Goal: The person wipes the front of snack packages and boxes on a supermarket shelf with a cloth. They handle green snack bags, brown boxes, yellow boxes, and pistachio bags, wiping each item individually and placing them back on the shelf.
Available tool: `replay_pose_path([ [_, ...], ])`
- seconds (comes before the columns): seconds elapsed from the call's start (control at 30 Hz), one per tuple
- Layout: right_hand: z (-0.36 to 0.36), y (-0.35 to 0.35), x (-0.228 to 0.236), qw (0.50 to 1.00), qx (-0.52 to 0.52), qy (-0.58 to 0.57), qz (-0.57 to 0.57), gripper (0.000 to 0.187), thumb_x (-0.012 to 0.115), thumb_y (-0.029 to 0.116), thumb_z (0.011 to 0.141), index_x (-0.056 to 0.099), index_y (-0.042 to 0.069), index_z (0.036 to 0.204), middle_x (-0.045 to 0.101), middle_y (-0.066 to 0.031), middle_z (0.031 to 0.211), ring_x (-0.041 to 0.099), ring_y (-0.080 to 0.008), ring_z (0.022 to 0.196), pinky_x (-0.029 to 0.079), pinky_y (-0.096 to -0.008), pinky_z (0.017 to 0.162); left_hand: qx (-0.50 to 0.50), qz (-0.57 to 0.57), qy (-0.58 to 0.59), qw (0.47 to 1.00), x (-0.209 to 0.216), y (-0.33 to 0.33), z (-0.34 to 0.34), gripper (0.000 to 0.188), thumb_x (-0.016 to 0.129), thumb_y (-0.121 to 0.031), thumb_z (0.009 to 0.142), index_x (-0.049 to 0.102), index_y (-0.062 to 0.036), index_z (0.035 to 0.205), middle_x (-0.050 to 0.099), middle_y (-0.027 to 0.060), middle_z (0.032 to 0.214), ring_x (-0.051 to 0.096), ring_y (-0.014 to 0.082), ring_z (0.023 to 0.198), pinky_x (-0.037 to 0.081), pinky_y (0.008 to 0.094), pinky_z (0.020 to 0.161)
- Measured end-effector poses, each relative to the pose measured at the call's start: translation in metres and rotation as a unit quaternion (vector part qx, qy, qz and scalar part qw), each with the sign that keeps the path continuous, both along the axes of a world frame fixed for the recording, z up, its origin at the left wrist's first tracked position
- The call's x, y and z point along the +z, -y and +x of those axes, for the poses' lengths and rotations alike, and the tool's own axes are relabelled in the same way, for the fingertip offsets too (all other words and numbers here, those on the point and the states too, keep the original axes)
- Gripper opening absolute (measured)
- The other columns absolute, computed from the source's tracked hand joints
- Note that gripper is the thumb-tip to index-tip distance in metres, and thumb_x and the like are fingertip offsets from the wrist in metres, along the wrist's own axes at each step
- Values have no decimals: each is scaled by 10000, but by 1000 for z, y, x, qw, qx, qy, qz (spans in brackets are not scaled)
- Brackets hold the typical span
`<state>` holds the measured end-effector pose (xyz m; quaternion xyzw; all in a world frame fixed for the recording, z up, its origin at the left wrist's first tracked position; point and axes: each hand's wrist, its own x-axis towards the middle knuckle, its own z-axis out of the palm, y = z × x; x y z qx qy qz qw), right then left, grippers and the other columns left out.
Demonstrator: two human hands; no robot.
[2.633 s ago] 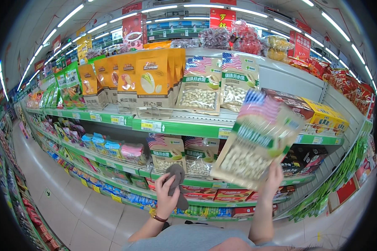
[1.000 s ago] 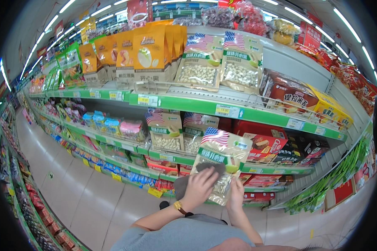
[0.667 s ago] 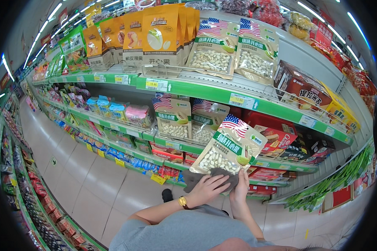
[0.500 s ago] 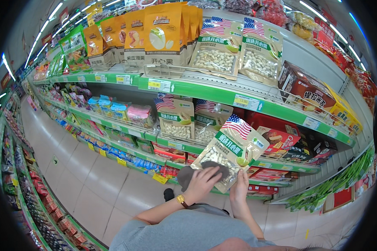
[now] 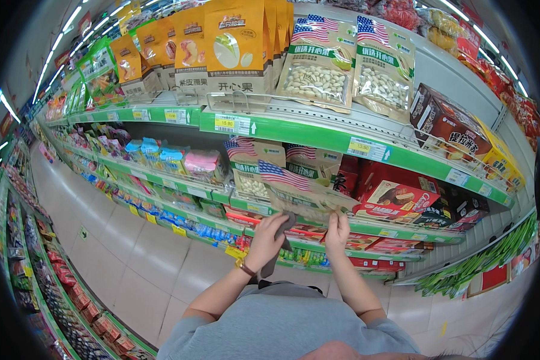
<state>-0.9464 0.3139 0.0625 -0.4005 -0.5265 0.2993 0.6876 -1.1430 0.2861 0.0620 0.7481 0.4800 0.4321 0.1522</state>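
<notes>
In front of the middle shelf I hold a beige bag of pistachios (image 5: 300, 195), tipped back so that its top with the flag print leans toward the shelf. My right hand (image 5: 337, 235) pinches its near right edge. My left hand (image 5: 266, 241) is closed round a dark grey cloth (image 5: 269, 264) at the bag's near left corner, and the cloth hangs below the fingers. Whether those fingers also grip the bag cannot be made out. Just behind, two like pistachio bags, a left one (image 5: 251, 180) and a right one (image 5: 321, 157), stand on that shelf, partly hidden.
Above, a green-edged shelf (image 5: 294, 133) with a wire rail carries two pistachio bags (image 5: 317, 78), orange nut bags (image 5: 234, 42) and a brown box (image 5: 447, 123). Red biscuit boxes (image 5: 396, 195) sit right of the held bag. Another shelf row (image 5: 72, 282) lines the aisle's left side.
The held bag has tilted back and moved away from me toward the middle shelf. My left hand has gone from its front to its near left corner, with the cloth now hanging down.
</notes>
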Motion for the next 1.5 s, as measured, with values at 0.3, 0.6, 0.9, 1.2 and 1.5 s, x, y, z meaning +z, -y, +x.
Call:
replay_pose_path([
  [0.3,-12,-84,-31,998,21,51,-29,218,473,179,1008,571,-3,1076,584,-41,971,499,-117,898,397,-241,826,5,-44,-5,999,-24,-79,-27,533,590,14,735,537,-56,1261,573,176,1247,530,371,1126,432,445,962],
  [0.6,7,-119,-70,997,7,61,-39,203,479,184,1005,555,-3,1022,553,-41,896,478,-114,837,402,-249,772,-9,-93,-7,996,-36,-92,-31,507,619,-22,744,557,-32,1247,607,202,1175,553,384,1090,449,440,949],
  [0.9,-5,-125,-45,994,-2,112,1,194,490,161,996,501,-11,908,471,-48,783,416,-127,746,388,-252,698,-10,-84,23,996,-37,-95,-28,488,615,-23,744,575,-37,1230,614,206,1158,558,389,1087,457,435,939],
  [1.2,25,-118,-90,985,-20,160,-56,222,517,149,979,481,-19,839,472,-109,700,411,-188,648,404,-308,623,-19,-116,-4,993,-44,-92,-21,522,596,-10,763,524,-16,1279,565,222,1253,541,373,1155,442,401,982],
  [1.5,59,-109,-67,969,-61,239,-11,117,532,81,952,571,-25,979,627,-170,835,563,-271,701,460,-316,675,-46,-144,15,988,-52,-87,2,513,623,-39,749,539,-24,1254,583,202,1226,547,379,1128,454,424,965],
])
